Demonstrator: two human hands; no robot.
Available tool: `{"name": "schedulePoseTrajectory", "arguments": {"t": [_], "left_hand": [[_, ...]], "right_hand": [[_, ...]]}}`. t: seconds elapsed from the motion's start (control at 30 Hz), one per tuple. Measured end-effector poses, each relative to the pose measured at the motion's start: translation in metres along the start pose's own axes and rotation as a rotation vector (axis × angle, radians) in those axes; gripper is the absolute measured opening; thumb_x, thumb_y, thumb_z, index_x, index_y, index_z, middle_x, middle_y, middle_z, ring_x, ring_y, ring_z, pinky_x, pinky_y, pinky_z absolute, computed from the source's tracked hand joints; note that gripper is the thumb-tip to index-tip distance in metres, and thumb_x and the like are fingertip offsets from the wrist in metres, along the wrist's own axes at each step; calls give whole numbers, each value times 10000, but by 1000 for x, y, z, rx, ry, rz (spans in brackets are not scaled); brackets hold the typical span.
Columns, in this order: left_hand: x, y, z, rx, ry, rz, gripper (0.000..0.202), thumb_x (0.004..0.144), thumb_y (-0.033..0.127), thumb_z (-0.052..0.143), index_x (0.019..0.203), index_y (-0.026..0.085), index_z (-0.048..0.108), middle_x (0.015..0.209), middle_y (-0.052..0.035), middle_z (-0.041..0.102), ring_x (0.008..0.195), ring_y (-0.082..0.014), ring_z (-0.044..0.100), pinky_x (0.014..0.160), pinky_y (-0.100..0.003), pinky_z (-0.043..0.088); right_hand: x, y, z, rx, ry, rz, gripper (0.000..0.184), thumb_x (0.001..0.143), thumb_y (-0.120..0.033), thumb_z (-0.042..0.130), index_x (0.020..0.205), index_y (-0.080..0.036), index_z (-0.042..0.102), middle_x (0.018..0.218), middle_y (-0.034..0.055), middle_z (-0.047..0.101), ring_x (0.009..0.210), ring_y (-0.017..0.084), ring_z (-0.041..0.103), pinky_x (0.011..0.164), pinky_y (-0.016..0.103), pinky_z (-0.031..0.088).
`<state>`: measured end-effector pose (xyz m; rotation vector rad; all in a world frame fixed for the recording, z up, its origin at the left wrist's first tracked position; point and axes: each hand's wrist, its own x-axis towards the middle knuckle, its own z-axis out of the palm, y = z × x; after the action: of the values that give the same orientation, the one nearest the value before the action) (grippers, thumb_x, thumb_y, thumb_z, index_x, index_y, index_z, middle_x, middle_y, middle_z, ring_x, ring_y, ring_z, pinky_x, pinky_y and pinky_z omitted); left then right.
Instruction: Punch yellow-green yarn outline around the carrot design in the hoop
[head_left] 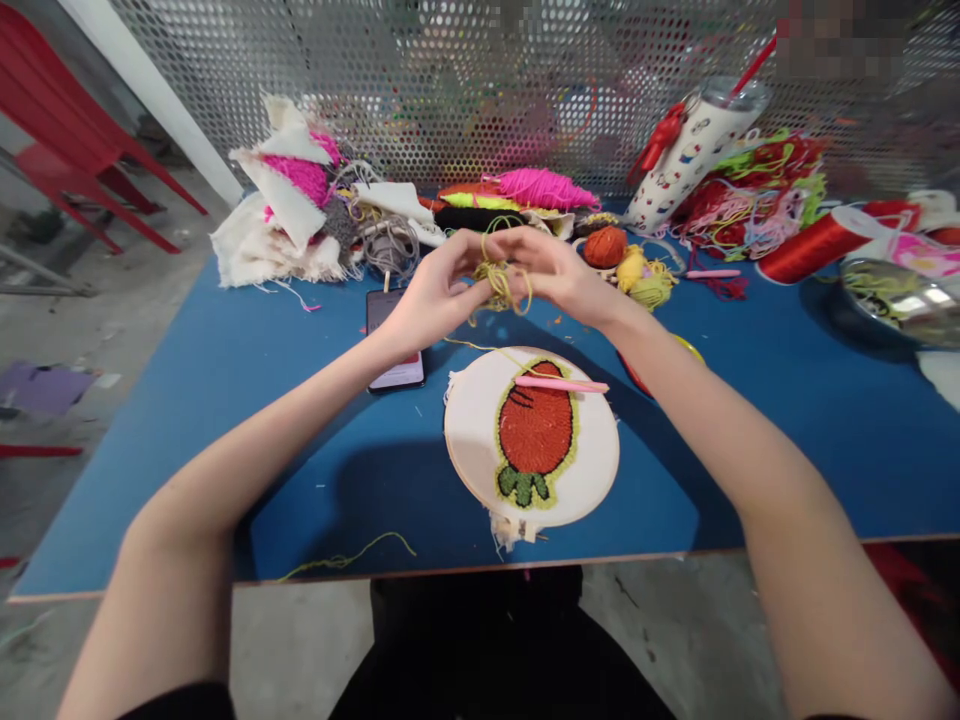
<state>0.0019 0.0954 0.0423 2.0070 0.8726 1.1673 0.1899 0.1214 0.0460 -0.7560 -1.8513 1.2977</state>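
In the head view, the left hand (444, 287) and the right hand (564, 275) both pinch a loose, looped tangle of yellow-green yarn (495, 285) above the blue worktop (360, 460). At right, a shiny metal bowl (885, 325) contains similar strands. Nearer the person lies a round hoop (471, 430) of white cloth; its textured orange-red motif (534, 430) points green leaves (523, 486) toward the person. A smooth pink tool (562, 384) lies crosswise on it.
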Motion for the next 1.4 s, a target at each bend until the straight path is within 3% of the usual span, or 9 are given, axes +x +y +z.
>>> {"name": "schedulePoseTrajectory", "arguments": {"t": [0.13,0.3,0.37,0.5,0.63,0.77,0.9,1.07,1.4], "left_hand": [[0,0,-1,-12,-51,-72,282,860,151,551,1134,171,492,1106,-69,633,1007,-143,644,838,-261,537],[-2,13,-13,364,-51,-133,400,859,139,517,1257,163,485,1171,-100,657,1010,-169,643,815,-274,526],[-1,15,-18,525,-74,-91,376,853,146,523,1229,151,536,1193,-110,647,997,-186,642,867,-318,518],[-2,15,-21,788,-386,-96,289,880,244,540,1130,128,627,1109,-122,665,990,-238,642,909,-376,502],[-7,23,-14,975,-624,-198,300,928,306,498,1115,122,642,1048,-146,683,967,-301,669,812,-388,519],[-14,37,-4,1043,-708,-289,394,981,414,419,1092,110,644,888,-147,701,876,-325,694,752,-392,511],[-18,46,6,1045,-749,-302,357,966,362,473,1172,96,591,970,-167,701,888,-315,688,713,-355,501],[-13,41,13,1024,-712,-140,318,950,215,453,1239,125,553,1063,-153,659,960,-267,652,717,-299,469],[4,3,14,598,-703,3,91,885,217,495,865,156,560,911,-82,609,803,-172,563,725,-267,425]], "right_hand": [[0,13,1,-83,-113,52,368,697,-426,773,937,-206,601,840,-1,659,712,133,610,626,258,530],[3,24,-19,-408,262,72,110,815,-314,636,827,-205,649,807,36,694,738,171,640,703,322,550],[0,23,-32,-536,283,52,117,814,-247,609,896,-201,679,924,62,731,885,213,676,810,371,559],[-23,11,-45,-771,-70,-22,307,776,-142,611,1045,-251,712,1304,57,661,1249,286,585,1092,513,440],[-58,-4,-43,-891,133,39,288,842,-184,576,1109,-236,671,1242,121,670,1168,312,619,1018,548,472],[-98,-11,-40,-660,128,337,167,887,-328,557,938,-203,654,793,77,709,693,200,659,671,390,544],[-130,-10,-40,-406,15,485,218,856,-395,607,949,-201,641,784,52,703,605,137,608,546,301,506],[-146,-3,-36,-208,-32,527,275,828,-430,664,976,-199,644,661,-1,628,547,109,555,451,256,451],[-146,-8,-29,-227,-67,487,323,834,-460,676,1034,-207,654,653,-7,634,554,113,570,477,263,436]]}}
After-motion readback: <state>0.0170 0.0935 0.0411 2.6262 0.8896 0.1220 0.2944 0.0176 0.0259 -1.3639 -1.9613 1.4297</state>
